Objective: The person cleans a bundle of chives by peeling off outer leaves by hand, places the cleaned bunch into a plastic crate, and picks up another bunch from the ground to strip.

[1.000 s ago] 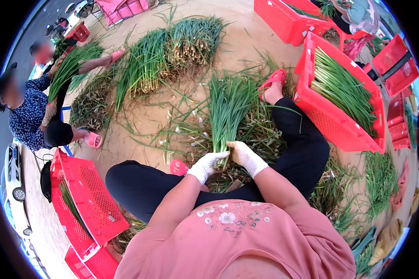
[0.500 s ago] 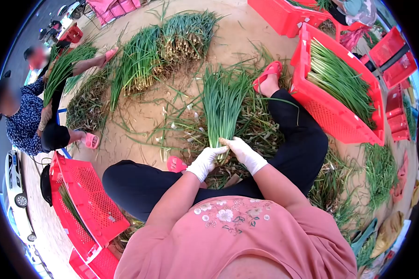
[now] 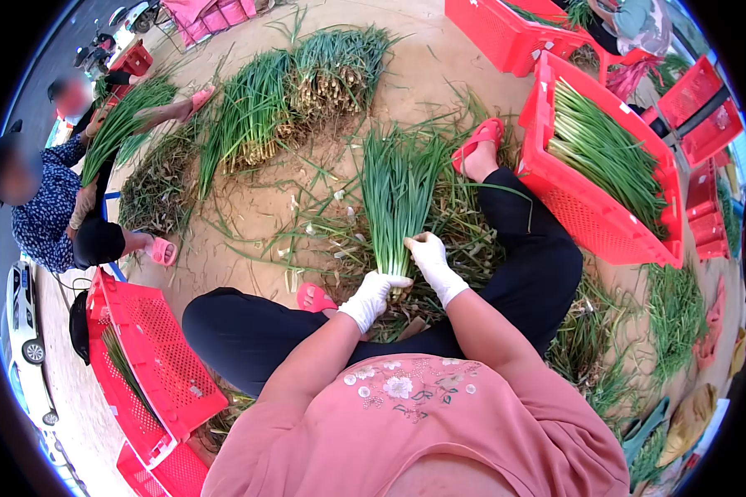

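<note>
A bunch of green onions fans out in front of me, its leaves pointing away and its pale root ends toward me. My left hand, in a white glove, is closed around the root end. My right hand, gloved too, is at the bunch's right side, a little higher up, with finger and thumb pinched together at the stalks' edge. Whether a single stalk sits in that pinch is too small to make out. Loose leaves and trimmings lie beneath and around the bunch.
To the right stands a red crate of green onions. Several tied bundles lie on the ground ahead. Another person sits at the left holding green onions. More red crates stand at my lower left.
My right hand has moved away from the root ends, up and to the right along the bunch. My left hand has shifted slightly and keeps hold of the base.
</note>
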`<state>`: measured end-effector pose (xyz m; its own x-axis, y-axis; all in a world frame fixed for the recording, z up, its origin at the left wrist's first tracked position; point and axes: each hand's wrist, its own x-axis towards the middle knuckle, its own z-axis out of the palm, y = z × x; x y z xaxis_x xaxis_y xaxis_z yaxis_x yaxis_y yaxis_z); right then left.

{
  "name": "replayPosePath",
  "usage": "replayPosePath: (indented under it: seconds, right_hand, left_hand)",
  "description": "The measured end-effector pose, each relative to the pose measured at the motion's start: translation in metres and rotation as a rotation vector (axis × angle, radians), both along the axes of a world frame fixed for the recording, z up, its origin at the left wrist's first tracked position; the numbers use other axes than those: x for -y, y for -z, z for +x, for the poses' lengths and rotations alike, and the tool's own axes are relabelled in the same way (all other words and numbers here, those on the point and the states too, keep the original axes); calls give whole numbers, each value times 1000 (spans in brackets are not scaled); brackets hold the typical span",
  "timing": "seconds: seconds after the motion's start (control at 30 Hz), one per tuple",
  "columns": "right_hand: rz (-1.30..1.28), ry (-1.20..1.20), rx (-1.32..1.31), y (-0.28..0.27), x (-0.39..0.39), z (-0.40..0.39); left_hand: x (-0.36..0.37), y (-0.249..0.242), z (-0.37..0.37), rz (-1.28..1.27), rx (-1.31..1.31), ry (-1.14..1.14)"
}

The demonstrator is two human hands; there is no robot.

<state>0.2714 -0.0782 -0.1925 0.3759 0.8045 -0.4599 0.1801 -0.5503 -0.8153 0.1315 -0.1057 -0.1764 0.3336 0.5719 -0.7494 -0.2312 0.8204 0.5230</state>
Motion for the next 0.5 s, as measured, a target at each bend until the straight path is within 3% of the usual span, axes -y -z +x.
replayPosePath:
  seconds: [0.07, 0.3, 0.47, 0.5]
  right_hand:
    - [-98, 142, -291, -1, -1, 2]
    - [-8, 194, -286, -11, 11, 15]
    - [20, 116, -246, -30, 17, 18]
    - [70, 24, -433, -37, 18, 18]
  left_hand:
    - [0, 4, 0, 24, -20, -15]
    - [-4, 10, 1, -42, -100, -1]
    - [-11, 16, -4, -138, 20, -15]
    - [-12, 17, -5, -162, 29, -41]
